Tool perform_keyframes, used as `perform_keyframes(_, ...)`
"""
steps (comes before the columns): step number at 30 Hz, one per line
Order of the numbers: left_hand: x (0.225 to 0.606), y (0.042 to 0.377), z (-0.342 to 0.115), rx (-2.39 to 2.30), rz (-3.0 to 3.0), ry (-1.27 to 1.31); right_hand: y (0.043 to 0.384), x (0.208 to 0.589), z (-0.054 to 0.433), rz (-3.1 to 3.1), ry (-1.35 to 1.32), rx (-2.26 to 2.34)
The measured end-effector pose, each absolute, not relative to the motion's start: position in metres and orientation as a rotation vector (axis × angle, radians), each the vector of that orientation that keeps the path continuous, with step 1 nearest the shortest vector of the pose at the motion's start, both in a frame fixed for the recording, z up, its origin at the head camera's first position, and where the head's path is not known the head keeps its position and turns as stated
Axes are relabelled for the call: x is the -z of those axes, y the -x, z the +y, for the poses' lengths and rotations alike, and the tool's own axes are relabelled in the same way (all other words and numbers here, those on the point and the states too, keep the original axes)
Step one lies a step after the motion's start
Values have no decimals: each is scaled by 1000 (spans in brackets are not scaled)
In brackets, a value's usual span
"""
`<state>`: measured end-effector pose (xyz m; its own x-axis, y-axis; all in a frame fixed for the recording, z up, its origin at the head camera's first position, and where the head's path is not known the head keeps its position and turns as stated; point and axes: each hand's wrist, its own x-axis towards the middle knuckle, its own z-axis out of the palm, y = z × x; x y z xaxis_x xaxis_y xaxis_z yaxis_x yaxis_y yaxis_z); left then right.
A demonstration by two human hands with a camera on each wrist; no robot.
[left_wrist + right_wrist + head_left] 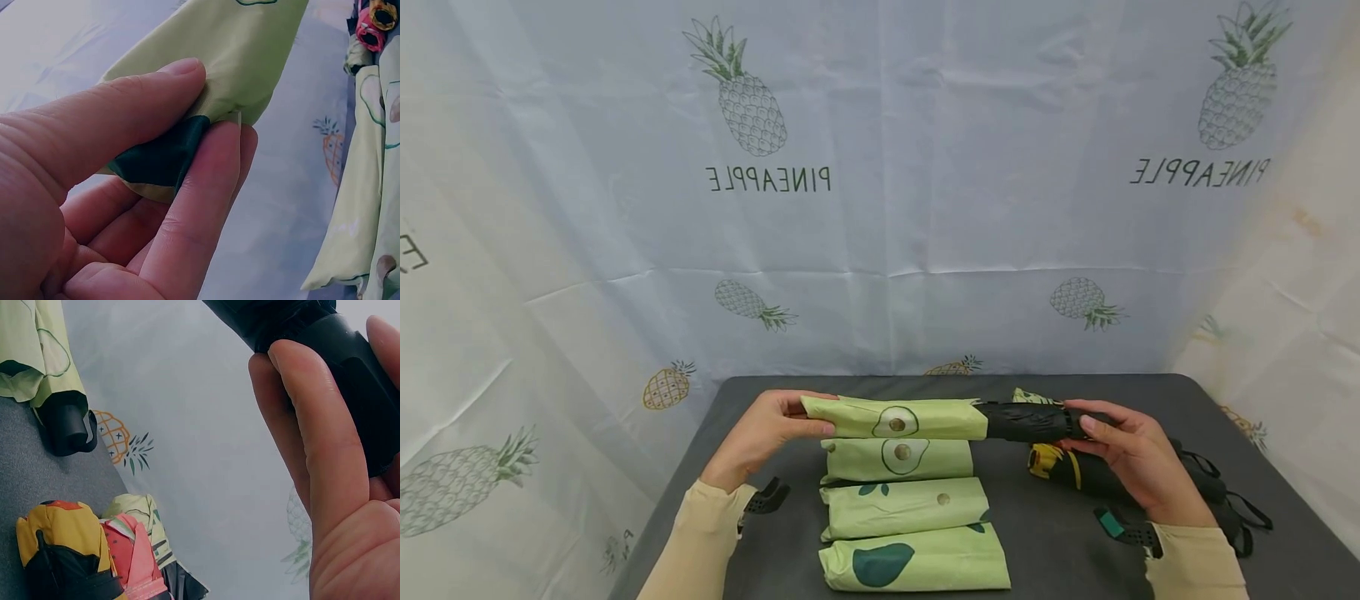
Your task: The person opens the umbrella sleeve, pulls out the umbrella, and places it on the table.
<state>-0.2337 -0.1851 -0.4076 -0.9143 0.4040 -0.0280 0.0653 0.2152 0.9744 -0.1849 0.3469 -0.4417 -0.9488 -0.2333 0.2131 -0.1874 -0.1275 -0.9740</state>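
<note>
A black folding umbrella (1028,422) lies level above the table, its left part inside a light green avocado-print sleeve (850,418). At the sleeve's far end, my left hand (762,432) pinches the fabric between thumb and fingers; a dark green patch (159,153) shows there in the left wrist view. My right hand (1138,454) grips the umbrella's black handle (356,381) at the other end. Below, several matching sleeves (898,508) lie in a row, and a black handle (65,425) sticks out of one in the right wrist view.
Right of the row lie several folded umbrellas, including a black and yellow one (1060,468), a red one (132,550) and a pale green one (134,505). Wrist loops (1247,512) hang off their right ends. A pineapple-print curtain (887,208) stands behind the dark grey table (760,567).
</note>
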Motion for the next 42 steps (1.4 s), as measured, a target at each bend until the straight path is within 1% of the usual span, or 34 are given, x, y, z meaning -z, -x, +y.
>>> perform_keyframes(12,412,234,-182,-1751,2228,-423,176,447,371,2023,502,2307)
perform_keyframes(22,420,240,-182,-1745,2248,-412,157,452,415,1954,435,2339)
perform_keyframes(31,443,240,-178,-1723,2237,-347,130,469,451,2111,216,2283)
perform_keyframes(36,457,233,-174,-1641,2270,-369,119,478,460,2176,70,2226)
perform_keyframes(42,465,220,-169,-1504,2398,-422,110,485,464,2238,-98,2147)
